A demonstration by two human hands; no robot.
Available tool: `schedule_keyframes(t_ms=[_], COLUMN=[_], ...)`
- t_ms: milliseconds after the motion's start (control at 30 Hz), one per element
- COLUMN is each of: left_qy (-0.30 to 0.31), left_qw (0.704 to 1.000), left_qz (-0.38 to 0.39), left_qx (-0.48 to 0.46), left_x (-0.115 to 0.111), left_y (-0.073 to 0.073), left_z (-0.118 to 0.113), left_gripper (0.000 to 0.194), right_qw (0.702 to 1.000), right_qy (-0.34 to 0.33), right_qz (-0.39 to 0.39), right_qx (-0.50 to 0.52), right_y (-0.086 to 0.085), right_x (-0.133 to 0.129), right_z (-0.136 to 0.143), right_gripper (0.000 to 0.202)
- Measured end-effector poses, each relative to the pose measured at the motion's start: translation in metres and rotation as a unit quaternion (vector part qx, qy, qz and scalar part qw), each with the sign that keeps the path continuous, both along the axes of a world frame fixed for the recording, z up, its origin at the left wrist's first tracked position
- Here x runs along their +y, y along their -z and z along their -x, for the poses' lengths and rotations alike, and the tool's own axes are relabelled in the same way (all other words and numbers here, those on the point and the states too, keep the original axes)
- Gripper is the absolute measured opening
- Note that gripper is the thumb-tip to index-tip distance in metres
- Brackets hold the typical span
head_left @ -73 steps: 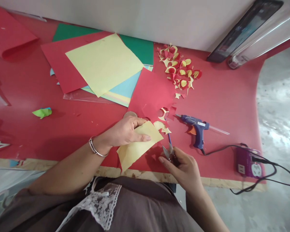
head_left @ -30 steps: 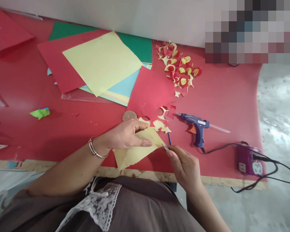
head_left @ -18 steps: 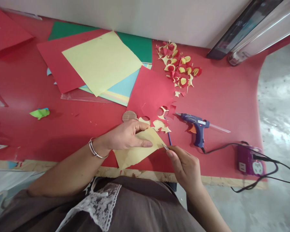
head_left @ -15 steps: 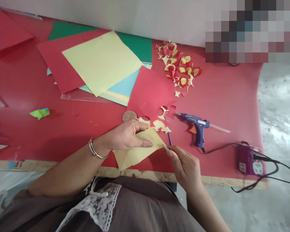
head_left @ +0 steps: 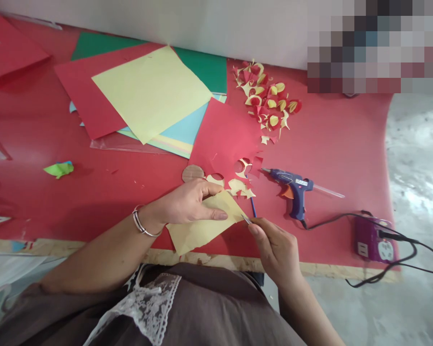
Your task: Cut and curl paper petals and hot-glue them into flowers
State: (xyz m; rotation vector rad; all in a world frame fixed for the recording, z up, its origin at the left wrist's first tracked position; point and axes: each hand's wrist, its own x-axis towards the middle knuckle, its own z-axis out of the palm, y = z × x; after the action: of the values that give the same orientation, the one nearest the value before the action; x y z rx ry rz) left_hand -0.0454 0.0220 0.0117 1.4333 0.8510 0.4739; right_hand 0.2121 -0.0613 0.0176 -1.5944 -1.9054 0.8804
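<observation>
My left hand (head_left: 187,204), a silver bangle at its wrist, is closed on a pale yellow paper sheet (head_left: 195,236), thumb lying on top. The sheet is tilted above the table's front edge. At its right corner, the metal tips of scissors (head_left: 246,219) touch the paper. My right hand (head_left: 277,245) is wrapped round the scissors, hiding most of them. Just beyond the sheet lie yellow paper scraps (head_left: 238,186), a round brown cardboard disc (head_left: 193,173) and a red sheet (head_left: 225,134) with round cut-outs along its near edge. A thin blue stick (head_left: 253,206) lies beside the scraps.
A blue glue gun (head_left: 296,187) lies at right, its black cord near a purple power socket (head_left: 375,238). Red and yellow petal-like pieces (head_left: 270,98) are heaped at the back. Large coloured sheets (head_left: 151,93) overlap at back left; a green paper piece (head_left: 59,169) lies left.
The left end of the yellow sheet has shifted very slightly left. Both hands and the scissors are in nearly the same place.
</observation>
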Motion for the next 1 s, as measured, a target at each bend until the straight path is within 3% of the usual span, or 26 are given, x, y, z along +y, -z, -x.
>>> schedule_keyframes(t_ms=[400,667,1000], left_qy=[0.007,-0.012,-0.023], left_qw=[0.999,1.0,0.999], left_qz=[0.039,0.0,0.031], left_qx=[-0.01,0.003,0.019], left_x=[-0.0005,-0.0001,-0.0048], left_y=[-0.0008,-0.0017,-0.0065], left_z=[-0.0001,-0.0034,-0.0053], left_gripper=[0.047,0.049,0.049], right_qw=[1.0,1.0,0.999], right_qy=[-0.003,0.002,-0.011], right_qz=[-0.004,-0.016,-0.035], right_qx=[0.006,-0.002,-0.005], right_y=[-0.0016,0.0025,-0.0016], right_x=[0.0013,-0.0006,0.0011], right_z=[0.0023,0.0011,0.0046], right_gripper=[0.049,0.049,0.045])
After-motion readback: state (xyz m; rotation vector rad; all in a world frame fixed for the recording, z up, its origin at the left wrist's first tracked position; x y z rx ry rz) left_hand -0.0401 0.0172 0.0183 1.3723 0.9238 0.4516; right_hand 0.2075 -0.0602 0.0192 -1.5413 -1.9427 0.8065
